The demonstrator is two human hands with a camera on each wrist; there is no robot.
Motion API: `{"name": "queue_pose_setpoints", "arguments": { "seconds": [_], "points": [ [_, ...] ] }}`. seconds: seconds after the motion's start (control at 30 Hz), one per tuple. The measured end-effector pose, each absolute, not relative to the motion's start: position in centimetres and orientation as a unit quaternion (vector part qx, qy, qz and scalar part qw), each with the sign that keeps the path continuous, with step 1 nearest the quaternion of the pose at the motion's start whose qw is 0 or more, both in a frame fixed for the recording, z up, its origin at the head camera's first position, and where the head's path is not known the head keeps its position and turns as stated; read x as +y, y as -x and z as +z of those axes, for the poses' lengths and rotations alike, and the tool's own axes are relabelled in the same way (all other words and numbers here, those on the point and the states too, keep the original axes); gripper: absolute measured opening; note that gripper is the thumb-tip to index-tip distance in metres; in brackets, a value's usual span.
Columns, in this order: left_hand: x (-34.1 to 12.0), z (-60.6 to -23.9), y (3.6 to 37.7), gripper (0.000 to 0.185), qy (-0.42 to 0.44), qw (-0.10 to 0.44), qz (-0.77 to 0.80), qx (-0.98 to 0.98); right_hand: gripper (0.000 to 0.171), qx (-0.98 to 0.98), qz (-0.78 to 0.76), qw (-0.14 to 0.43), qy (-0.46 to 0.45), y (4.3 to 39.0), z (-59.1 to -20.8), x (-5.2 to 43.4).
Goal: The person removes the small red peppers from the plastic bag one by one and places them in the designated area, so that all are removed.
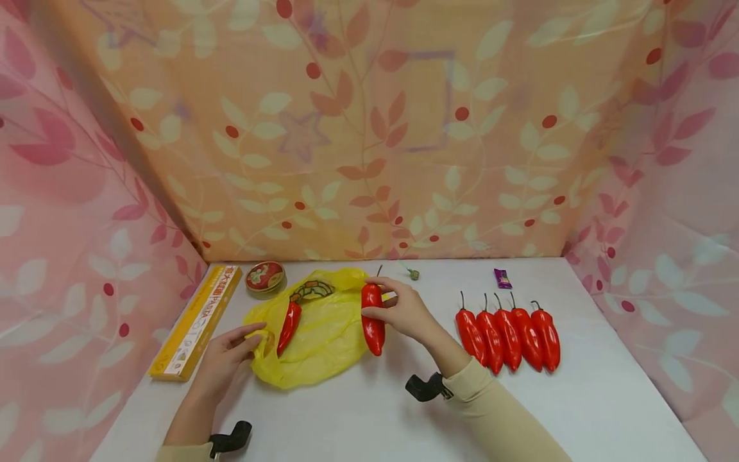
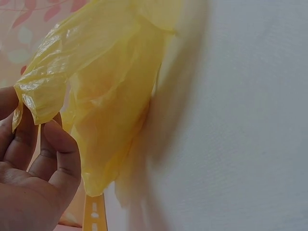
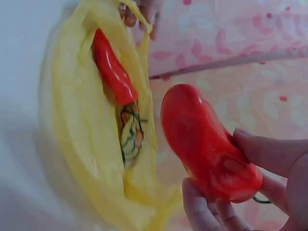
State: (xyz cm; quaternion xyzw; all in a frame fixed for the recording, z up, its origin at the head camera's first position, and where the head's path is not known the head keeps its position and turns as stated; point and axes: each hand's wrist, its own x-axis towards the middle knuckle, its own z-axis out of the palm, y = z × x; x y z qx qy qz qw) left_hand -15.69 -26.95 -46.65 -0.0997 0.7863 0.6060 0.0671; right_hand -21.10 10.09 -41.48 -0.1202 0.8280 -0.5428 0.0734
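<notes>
A yellow plastic bag (image 1: pixel 323 353) lies spread in front of me, its mouth open. My left hand (image 1: pixel 222 362) pinches the left edge of the bag between thumb and fingers; the left wrist view shows the thin plastic (image 2: pixel 43 96) there. Inside the bag rests one red chili pepper (image 3: pixel 113 70), beside a patterned curved strip whose kind I cannot tell (image 1: pixel 314 289). My right hand (image 1: pixel 407 311) grips another glossy red chili pepper (image 1: pixel 374 337), stem up, over the bag's right edge.
Several red chili peppers (image 1: pixel 508 340) stand in a row on the right. A purple packet (image 1: pixel 502 278) and a small green item (image 1: pixel 413 274) lie farther back. On the left are a yellow pasta box (image 1: pixel 196 324) and a round red tin (image 1: pixel 265 278). Patterned cloth walls enclose the white table.
</notes>
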Motion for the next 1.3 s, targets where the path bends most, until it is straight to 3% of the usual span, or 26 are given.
{"name": "queue_pose_setpoints", "arguments": {
  "seconds": [0.23,0.73,1.3],
  "points": [
    [-26.9,-46.4,15.8,0.050,0.103,0.071,0.596,0.793,0.060,0.863,-0.495,0.037,0.094,20.2,-41.4,14.0],
    [-26.5,-46.4,16.0,0.048,0.104,0.072,0.605,0.786,0.064,0.921,-0.386,0.019,0.038,19.0,-44.0,22.4],
    [-26.4,-46.6,16.3,0.049,0.104,0.077,0.598,0.791,0.058,0.946,-0.319,0.030,0.048,19.7,-45.7,23.6]
  ]
}}
